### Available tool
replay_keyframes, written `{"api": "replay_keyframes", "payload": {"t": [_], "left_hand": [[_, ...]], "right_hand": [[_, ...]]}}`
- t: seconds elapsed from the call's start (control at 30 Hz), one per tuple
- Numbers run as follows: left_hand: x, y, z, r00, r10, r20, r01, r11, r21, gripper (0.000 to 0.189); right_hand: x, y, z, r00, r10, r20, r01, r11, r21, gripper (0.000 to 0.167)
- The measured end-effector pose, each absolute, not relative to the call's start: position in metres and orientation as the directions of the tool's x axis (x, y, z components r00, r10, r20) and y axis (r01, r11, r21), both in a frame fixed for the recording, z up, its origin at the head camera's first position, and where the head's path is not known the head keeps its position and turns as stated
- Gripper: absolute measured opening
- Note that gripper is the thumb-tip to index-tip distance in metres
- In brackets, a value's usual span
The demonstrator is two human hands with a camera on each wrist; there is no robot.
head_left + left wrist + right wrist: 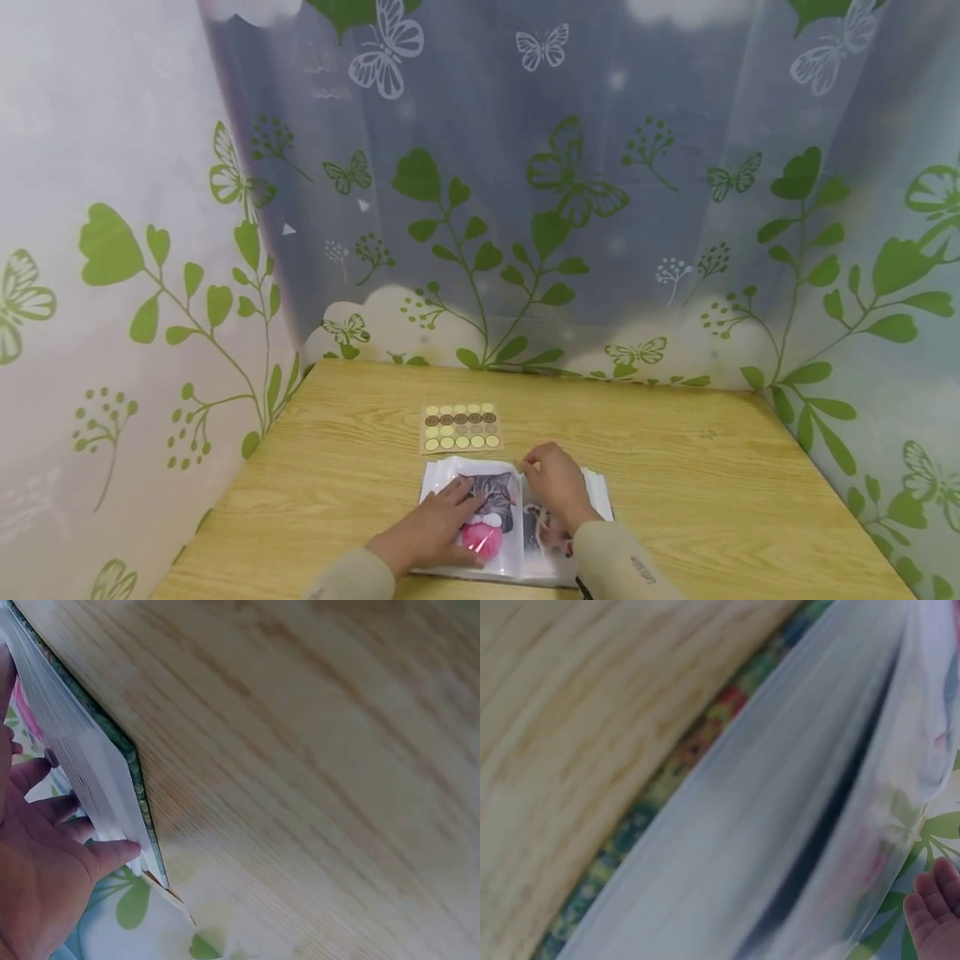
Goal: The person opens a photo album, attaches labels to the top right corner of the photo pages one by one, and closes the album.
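Observation:
A photo album [520,550] lies open on the table, with clear pockets on its pages. On its left page is a picture of a grey cat with a pink ball [482,540]; another picture [551,533] shows on the right page, partly covered by my right arm. My left hand [438,521] rests spread over the left page, thumb toward the bottom edge. With curled fingers, my right hand [555,479] pinches at the page top beside the centre fold. In the right wrist view, a clear page [870,847] stands raised from the stack, above the patterned cover edge [697,742].
A sheet of round stickers [461,429] in yellow and brown lies just behind the album. The wooden table [720,500] is bounded at the back and sides by curtains [480,208] printed with leaves and butterflies.

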State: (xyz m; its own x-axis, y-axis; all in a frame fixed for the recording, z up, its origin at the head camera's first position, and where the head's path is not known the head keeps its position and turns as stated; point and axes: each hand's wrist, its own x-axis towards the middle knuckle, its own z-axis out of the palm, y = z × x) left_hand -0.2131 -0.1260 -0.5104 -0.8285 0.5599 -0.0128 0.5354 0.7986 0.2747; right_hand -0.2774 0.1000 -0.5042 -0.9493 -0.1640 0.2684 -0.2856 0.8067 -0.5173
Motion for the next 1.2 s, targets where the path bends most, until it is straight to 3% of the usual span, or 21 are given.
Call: {"api": "replay_keyframes", "payload": {"t": [0.23, 0.63, 0.93, 1.2], "left_hand": [[-0.214, -0.128, -0.512, -0.839, 0.543, -0.005, 0.510, 0.790, 0.341, 0.092], [-0.214, -0.130, -0.515, -0.836, 0.549, 0.001, 0.522, 0.793, 0.315, 0.092], [-0.216, -0.130, -0.516, -0.828, 0.561, 0.023, 0.540, 0.784, 0.306, 0.091], [-0.216, -0.131, -0.517, -0.832, 0.554, 0.012, 0.534, 0.795, 0.288, 0.093]], "right_hand": [[-0.279, 0.098, -0.509, -0.939, -0.203, 0.276, -0.313, 0.836, -0.451, 0.011], [-0.280, 0.090, -0.506, -0.942, -0.225, 0.251, -0.314, 0.854, -0.415, 0.012], [-0.280, 0.086, -0.512, -0.894, -0.314, 0.319, -0.412, 0.855, -0.316, 0.014], [-0.280, 0.082, -0.518, -0.889, -0.360, 0.282, -0.433, 0.860, -0.270, 0.010]]}}
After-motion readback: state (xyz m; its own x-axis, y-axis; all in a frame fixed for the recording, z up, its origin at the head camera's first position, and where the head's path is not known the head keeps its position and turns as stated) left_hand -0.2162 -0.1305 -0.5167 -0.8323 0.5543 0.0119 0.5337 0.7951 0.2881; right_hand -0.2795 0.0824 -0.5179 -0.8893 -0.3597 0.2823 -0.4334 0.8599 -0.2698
